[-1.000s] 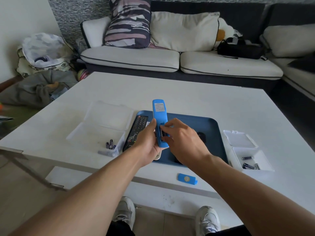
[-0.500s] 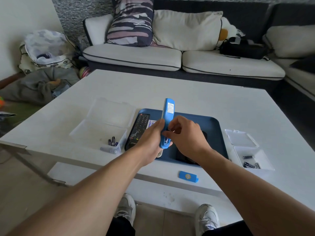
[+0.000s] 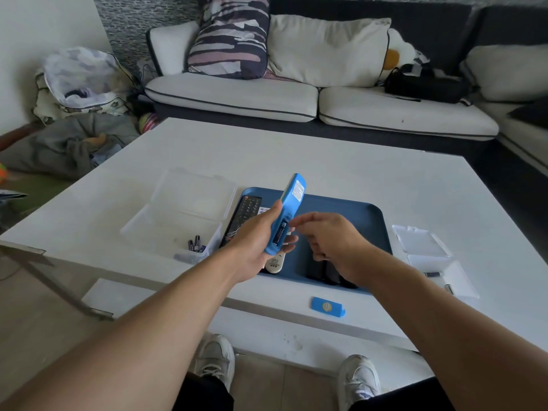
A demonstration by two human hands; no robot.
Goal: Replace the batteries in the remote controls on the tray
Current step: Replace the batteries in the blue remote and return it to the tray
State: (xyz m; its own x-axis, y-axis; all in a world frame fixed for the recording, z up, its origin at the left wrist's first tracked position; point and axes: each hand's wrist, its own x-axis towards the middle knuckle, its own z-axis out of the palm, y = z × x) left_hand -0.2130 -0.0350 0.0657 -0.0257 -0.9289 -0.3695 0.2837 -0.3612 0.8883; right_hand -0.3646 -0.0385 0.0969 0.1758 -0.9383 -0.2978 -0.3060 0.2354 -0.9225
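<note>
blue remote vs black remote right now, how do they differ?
The blue remote is gripped by the left hand and raised above the tray; the black remote lies flat in the tray's left side.
The blue remote shows its back, cover off, a battery visible in the open bay; the black remote lies buttons up.
The blue remote tilts up and away; the black one is level.
Both are long, slim bars.

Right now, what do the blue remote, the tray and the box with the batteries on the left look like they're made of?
Blue remote: looks like matte moulded plastic, or a rubbery sleeve; even colour, rounded edges, no glare.
Tray: probably plastic, dull blue, with a smooth rolled rim.
Left box: clear, slightly frosted plastic; the table shows through its walls and open lid.
</note>
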